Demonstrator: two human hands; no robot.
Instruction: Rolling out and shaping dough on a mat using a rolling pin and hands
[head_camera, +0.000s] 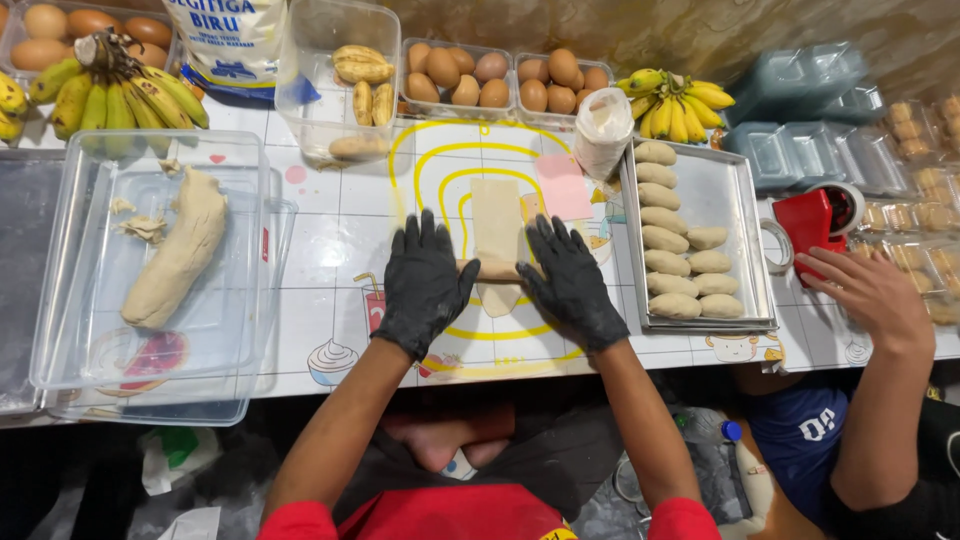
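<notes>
Black-gloved left hand (423, 283) and right hand (572, 283) of yours press flat, fingers spread, on a wooden rolling pin (492, 269) over the pale flattened dough strip (497, 232) near the bench's front edge.

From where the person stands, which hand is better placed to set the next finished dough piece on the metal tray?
Probably the right hand. It rests on the rolling pin on the side nearer the metal tray, where shaped dough pieces already sit. The left hand would have to cross the dough strip.
</notes>
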